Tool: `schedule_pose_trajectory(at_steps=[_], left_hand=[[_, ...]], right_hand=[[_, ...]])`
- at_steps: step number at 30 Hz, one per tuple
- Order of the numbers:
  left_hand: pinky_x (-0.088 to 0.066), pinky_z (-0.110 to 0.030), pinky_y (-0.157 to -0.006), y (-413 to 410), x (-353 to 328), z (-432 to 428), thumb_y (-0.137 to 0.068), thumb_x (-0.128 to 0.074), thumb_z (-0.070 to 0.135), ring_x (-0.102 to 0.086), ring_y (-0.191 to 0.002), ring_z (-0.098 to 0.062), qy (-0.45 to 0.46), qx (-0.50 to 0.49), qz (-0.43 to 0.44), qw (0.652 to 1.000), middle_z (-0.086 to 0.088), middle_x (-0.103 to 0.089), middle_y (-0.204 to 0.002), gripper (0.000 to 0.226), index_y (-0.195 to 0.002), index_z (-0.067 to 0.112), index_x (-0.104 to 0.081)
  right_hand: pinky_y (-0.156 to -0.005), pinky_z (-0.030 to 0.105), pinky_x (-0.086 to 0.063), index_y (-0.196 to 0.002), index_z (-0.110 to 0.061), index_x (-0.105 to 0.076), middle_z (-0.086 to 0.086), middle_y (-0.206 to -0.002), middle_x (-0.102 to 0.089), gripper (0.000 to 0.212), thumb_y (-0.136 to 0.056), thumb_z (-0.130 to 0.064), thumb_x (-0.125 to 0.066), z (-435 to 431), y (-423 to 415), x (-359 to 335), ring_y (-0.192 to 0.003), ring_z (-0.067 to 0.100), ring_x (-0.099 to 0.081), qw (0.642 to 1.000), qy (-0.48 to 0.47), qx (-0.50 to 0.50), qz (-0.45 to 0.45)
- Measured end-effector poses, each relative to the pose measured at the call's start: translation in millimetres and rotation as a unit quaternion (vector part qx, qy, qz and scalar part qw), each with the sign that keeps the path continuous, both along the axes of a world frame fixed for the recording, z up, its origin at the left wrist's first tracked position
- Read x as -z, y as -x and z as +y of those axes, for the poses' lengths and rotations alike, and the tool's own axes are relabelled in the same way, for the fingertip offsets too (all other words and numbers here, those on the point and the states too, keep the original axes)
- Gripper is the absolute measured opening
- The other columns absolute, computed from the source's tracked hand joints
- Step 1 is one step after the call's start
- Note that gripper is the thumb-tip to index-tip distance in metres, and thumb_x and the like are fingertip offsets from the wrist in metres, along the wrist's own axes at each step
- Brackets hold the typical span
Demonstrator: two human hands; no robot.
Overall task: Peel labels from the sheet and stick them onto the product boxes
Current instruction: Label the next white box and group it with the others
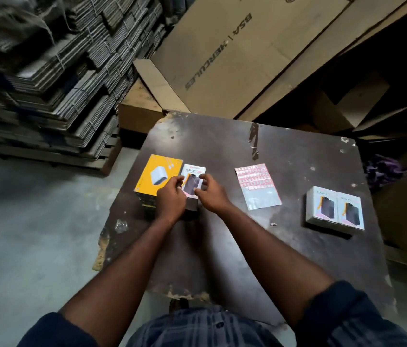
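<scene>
Head view, left of centre: left hand (171,197) and right hand (212,194) both grip the white box (194,174) by its sides, beside a yellow box (156,175); the label sheet (257,186) lies mid-frame. Best keep it steady and level, so sticking goes down flat, edge first.

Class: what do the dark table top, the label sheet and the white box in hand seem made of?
Dark brown table top: probably laminated board, smooth, with chipped edges baring pale core. Red-and-white label sheet: glossy backing paper, reflecting light. White product box: printed card, likely; sharp folded edges.
</scene>
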State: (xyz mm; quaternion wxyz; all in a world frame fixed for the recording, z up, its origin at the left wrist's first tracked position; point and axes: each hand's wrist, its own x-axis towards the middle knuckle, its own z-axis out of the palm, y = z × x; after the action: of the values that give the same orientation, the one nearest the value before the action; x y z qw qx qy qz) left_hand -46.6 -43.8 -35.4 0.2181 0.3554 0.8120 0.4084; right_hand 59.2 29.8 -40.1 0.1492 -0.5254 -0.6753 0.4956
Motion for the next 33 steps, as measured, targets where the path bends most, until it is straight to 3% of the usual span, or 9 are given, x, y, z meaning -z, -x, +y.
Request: schedule_pose_trajectory(at_steps=[3,7,10,14,17,20,24,27,33], left_hand=[[-0.049,-0.036,-0.093,10.4,0.9,7.2,-0.089,-0.046,-0.002,-0.063,-0.115,-0.031,0.05,0.042,-0.021,0.998,-0.019,-0.067,-0.123,0.045,-0.131,0.007,-0.059],[-0.048,-0.037,-0.1,22.3,3.2,12.1,-0.09,-0.048,0.0,-0.06,-0.122,-0.029,0.076,0.077,-0.022,0.994,-0.018,-0.063,-0.13,0.046,-0.134,0.006,-0.057],[-0.045,-0.029,-0.1,28.4,4.6,14.9,-0.092,-0.047,-0.002,-0.059,-0.125,-0.024,0.069,0.093,-0.033,0.993,-0.018,-0.063,-0.132,0.044,-0.134,0.003,-0.056],[-0.044,-0.023,-0.094,38.5,4.8,17.5,-0.094,-0.049,0.0,-0.062,-0.12,-0.022,0.046,0.098,-0.034,0.994,-0.016,-0.066,-0.126,0.038,-0.131,0.003,-0.057],[-0.052,-0.035,-0.096,44.7,6.4,20.0,-0.093,-0.051,0.004,-0.065,-0.113,-0.023,0.042,0.093,-0.04,0.994,-0.014,-0.069,-0.121,0.037,-0.129,0.006,-0.06],[-0.047,-0.03,-0.094,44.8,5.7,21.4,-0.096,-0.052,0.008,-0.063,-0.115,-0.026,0.065,0.109,-0.014,0.992,-0.013,-0.068,-0.124,0.036,-0.131,0.007,-0.059],[-0.045,-0.031,-0.091,46.1,4.1,22.2,-0.097,-0.052,0.012,-0.062,-0.113,-0.029,0.08,0.112,-0.009,0.99,-0.013,-0.067,-0.126,0.036,-0.132,0.009,-0.06],[-0.047,-0.033,-0.093,47.0,3.3,22.5,-0.096,-0.051,0.017,-0.064,-0.11,-0.029,0.097,0.102,-0.026,0.99,-0.012,-0.068,-0.124,0.036,-0.131,0.012,-0.06],[-0.044,-0.03,-0.095,42.3,-4.5,19.2,-0.096,-0.054,0.016,-0.061,-0.117,-0.026,0.097,0.101,-0.035,0.989,-0.011,-0.066,-0.128,0.037,-0.132,0.009,-0.059]], right_hand=[[-0.08,0.026,-0.045,-0.128,-0.007,-0.049,0.009,-0.116,-0.062,0.048,-0.086,-0.018,-0.071,5.6,11.5,6.0,-0.111,0.026,-0.061,0.992,0.063,0.109,0.006],[-0.051,0.026,-0.05,-0.109,-0.006,-0.056,0.007,-0.091,-0.061,0.039,-0.084,-0.028,-0.077,9.6,17.9,21.6,-0.073,0.019,-0.062,0.974,0.15,0.167,0.023],[-0.062,0.038,-0.056,-0.109,0.005,-0.064,0.015,-0.086,-0.066,0.038,-0.084,-0.021,-0.079,11.2,18.4,28.8,-0.066,0.022,-0.062,0.957,0.203,0.188,0.081],[-0.056,0.032,-0.052,-0.092,-0.005,-0.061,0.012,-0.077,-0.066,0.007,-0.092,-0.009,-0.067,13.7,9.2,24.9,-0.053,0.018,-0.065,0.929,0.266,0.207,0.156],[-0.051,0.026,-0.051,-0.086,-0.01,-0.061,0.012,-0.08,-0.059,0.011,-0.093,-0.016,-0.066,15.5,7.7,27.2,-0.057,0.017,-0.059,0.929,0.263,0.207,0.155],[-0.056,0.026,-0.048,-0.088,-0.009,-0.064,0.01,-0.081,-0.06,0.02,-0.088,-0.027,-0.073,13.0,13.9,29.9,-0.064,0.018,-0.057,0.935,0.267,0.185,0.143],[-0.057,0.025,-0.046,-0.099,-0.004,-0.067,0.014,-0.09,-0.065,0.021,-0.087,-0.02,-0.074,11.3,17.0,28.9,-0.065,0.018,-0.06,0.929,0.283,0.196,0.134],[-0.057,0.025,-0.034,-0.096,-0.006,-0.068,0.011,-0.084,-0.054,0.019,-0.085,-0.019,-0.074,13.2,16.8,28.1,-0.059,0.015,-0.047,0.92,0.309,0.2,0.136],[-0.061,0.026,-0.045,-0.096,-0.007,-0.071,0.012,-0.094,-0.067,0.016,-0.086,-0.019,-0.074,12.1,12.4,23.7,-0.073,0.019,-0.058,0.919,0.314,0.188,0.146]])
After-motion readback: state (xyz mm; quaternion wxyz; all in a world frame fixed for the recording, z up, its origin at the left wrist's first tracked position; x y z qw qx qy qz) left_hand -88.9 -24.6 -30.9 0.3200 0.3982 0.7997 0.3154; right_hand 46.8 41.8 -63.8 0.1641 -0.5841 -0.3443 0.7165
